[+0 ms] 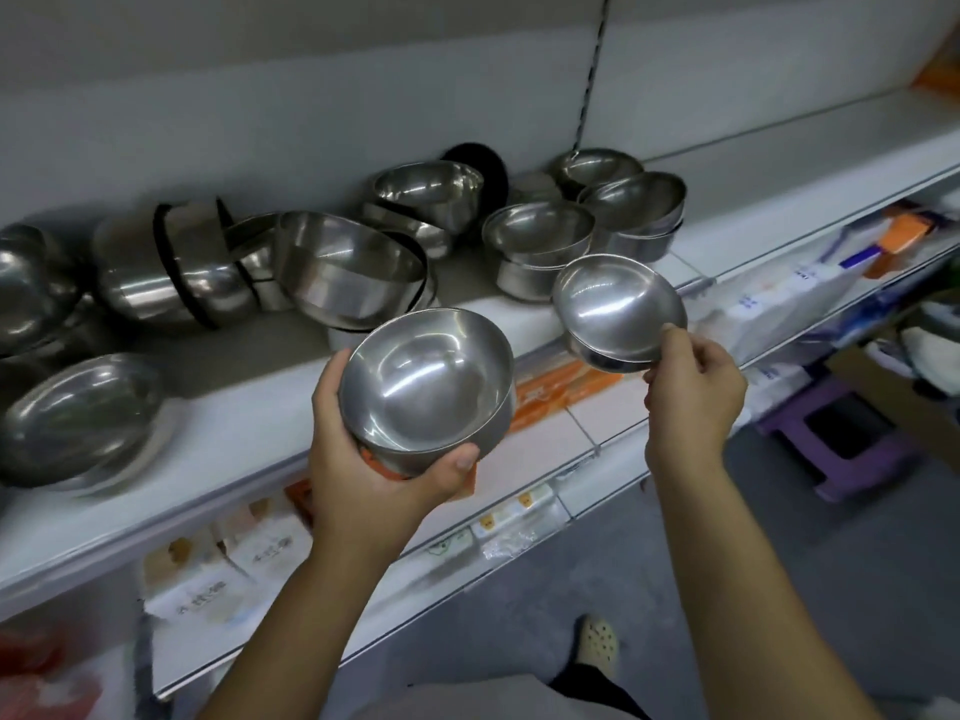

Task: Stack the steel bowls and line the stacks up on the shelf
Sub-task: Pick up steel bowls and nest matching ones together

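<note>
**Hands.** The left hand point(353, 459) cups a deep bowl point(426, 376) from beneath, with the fingers up its left side and the thumb curled across the near wall. The bowl's mouth is tilted towards the camera. The right hand point(691, 392) pinches the near rim of a shallow bowl point(618, 304) between thumb and fingers. A second bowl appears to be nested under it, though this is not certain.

**Position.** Both bowls are held in the air in front of the shelf point(244, 407), side by side and apart.

**Judgement.** They are probably held this way to compare size before nesting. The shapes differ, so they likely belong to separate stacks.

**Shelf.** Short stacks point(537, 252) stand upright at the right. At the left, tipped bowls point(171, 272) lie on their sides, unsorted. No line of stacks is formed yet, so the task looks to be at an early stage.

**Risk.** The rim pinch is a light hold on smooth steel.
</note>
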{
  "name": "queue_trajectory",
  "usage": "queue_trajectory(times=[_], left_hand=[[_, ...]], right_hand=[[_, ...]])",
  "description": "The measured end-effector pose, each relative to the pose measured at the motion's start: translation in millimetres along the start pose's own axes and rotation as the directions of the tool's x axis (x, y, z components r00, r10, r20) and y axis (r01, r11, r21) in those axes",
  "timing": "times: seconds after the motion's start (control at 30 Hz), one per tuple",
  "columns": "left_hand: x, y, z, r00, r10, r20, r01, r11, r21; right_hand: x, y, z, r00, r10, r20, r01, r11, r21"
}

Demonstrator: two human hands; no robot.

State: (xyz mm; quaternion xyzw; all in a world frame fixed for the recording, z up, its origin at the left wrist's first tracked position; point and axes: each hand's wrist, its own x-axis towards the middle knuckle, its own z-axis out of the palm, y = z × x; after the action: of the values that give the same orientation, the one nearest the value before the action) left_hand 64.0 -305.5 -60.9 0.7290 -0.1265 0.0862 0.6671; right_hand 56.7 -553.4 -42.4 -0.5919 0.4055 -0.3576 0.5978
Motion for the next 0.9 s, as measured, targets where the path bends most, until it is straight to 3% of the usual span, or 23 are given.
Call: queue_trajectory(times=[0.27,0.43,0.9], left_hand=[[9.2,-0.2,132.4,0.992,-0.023,-0.122,0.021,1.000,-0.011],[17.1,3.8,204.2,0.977,-0.029,-0.212,0.038,0.999,0.038],[19.6,21.4,261.2,0.904,-0.018,-0.428,0.080,0.988,0.128]], right_hand=[[133.5,-1.7,-46.2,0.999,0.031,-0.030,-0.032,0.999,-0.029],[221.6,-10.0,-56.0,1.000,0.017,0.023,-0.016,0.998,-0.064],[302.5,-12.5,-2.9,0.933,0.115,0.340,-0.079,0.990,-0.118]])
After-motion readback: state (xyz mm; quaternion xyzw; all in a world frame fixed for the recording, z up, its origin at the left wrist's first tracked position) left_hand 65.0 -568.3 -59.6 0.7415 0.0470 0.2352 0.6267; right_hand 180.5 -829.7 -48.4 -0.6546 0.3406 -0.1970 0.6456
